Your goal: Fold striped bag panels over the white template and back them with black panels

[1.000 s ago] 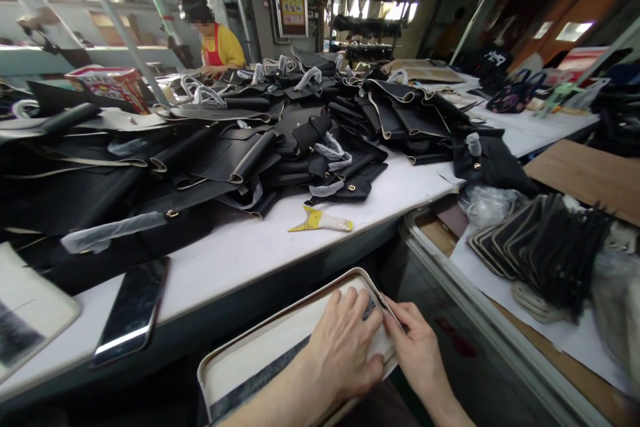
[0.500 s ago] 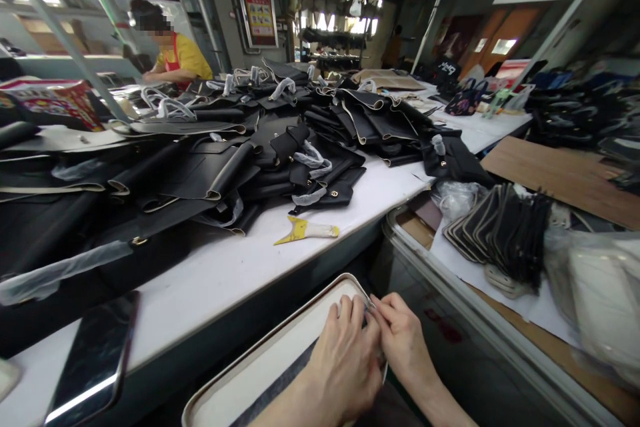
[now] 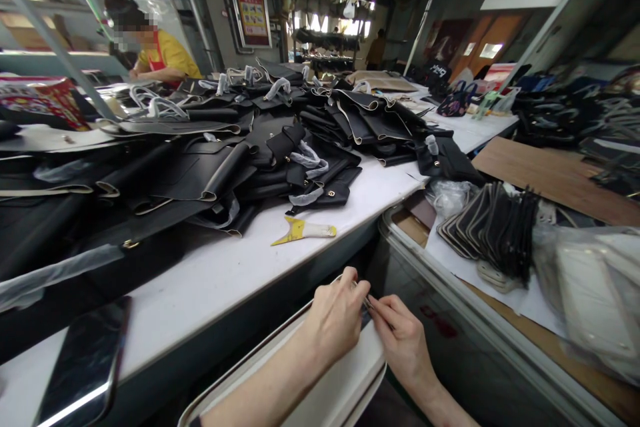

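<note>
A long cream bag piece with rounded corners and a raised, dark-trimmed rim lies slanted at the bottom of the view. My left hand reaches across it, fingers curled and closed at the far end. Beside it, my right hand pinches at the far right corner with thumb and forefinger. The two sets of fingertips nearly meet over the rim, where a small dark bit shows between them. My left forearm covers much of the piece.
Black bags with wrapped handles are heaped on the white table. A yellow-and-white pointed tool and a phone lie near its edge. Stacked black pieces fill a bench at right. A person in yellow works beyond.
My left hand has lifted and turned, its fingers now drawn up at the rim. My right hand stays pinched near the corner. The view has shifted slightly right.
</note>
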A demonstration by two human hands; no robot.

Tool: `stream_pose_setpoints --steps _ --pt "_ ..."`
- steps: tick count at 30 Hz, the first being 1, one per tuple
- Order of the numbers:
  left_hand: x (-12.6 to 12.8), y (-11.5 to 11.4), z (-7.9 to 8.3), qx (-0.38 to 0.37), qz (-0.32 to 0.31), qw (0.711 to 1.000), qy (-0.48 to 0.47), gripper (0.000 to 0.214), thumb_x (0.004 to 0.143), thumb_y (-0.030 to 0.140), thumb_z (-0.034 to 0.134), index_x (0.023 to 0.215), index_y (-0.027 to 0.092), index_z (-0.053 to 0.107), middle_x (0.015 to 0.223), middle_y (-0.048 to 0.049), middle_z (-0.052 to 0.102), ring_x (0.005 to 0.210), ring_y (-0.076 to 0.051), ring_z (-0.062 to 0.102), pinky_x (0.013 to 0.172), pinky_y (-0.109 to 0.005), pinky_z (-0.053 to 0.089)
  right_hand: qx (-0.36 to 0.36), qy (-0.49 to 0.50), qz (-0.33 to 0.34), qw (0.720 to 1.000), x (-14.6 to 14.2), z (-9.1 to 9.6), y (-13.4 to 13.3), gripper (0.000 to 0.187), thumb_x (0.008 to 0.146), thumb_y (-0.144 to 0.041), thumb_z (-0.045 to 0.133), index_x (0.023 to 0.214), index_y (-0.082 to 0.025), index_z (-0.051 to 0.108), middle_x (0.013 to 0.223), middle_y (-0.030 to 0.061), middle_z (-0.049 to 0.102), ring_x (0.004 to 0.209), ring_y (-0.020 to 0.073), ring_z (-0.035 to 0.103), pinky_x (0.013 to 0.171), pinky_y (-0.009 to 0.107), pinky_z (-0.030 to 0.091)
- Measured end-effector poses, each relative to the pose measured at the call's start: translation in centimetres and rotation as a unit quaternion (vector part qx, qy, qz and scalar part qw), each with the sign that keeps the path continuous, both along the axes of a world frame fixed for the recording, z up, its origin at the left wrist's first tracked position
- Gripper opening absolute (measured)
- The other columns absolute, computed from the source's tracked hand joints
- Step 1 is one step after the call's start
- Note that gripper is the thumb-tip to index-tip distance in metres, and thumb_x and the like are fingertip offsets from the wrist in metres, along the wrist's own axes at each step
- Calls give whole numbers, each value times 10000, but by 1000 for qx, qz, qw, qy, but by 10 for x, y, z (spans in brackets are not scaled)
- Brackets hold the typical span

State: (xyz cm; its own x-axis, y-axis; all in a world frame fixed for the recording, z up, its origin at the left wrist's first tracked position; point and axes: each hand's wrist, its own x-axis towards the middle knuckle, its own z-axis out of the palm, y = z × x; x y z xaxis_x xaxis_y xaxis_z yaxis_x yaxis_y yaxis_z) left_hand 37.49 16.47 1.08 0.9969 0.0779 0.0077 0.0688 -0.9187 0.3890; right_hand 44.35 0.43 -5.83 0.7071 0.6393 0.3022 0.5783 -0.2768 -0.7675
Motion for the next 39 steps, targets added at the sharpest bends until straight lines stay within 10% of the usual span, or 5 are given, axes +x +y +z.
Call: stream_pose_setpoints --steps 22,30,39 --pt "-7 -13 -23 102 -99 990 -16 141 932 172 464 941 172 605 960 -38 629 895 -223 576 758 -358 509 -154 -95 163 970 11 30 -14 309 980 -169 338 996 -109 641 879 100 552 876 239 485 791 403 438" --pt "-13 -13 -20 71 -72 994 -28 179 913 178 453 1016 191 598 1022 -38 637 930 -223 568 775 -375 481 -207 215 146 943 54 34 6 304 846 -390 555 629 -178 536 672 32 531 649 165 506 648 332 459" --pt "-20 -5 -16 -3 -41 998 -41 150 928 229 499 1031 214 607 1079 -7 645 1012 -197 553 855 -354 463 -290 474 203 806 92 28 31 509 623 -533 794 770 -198 440 581 -84 472 491 90 509 474 234 495"
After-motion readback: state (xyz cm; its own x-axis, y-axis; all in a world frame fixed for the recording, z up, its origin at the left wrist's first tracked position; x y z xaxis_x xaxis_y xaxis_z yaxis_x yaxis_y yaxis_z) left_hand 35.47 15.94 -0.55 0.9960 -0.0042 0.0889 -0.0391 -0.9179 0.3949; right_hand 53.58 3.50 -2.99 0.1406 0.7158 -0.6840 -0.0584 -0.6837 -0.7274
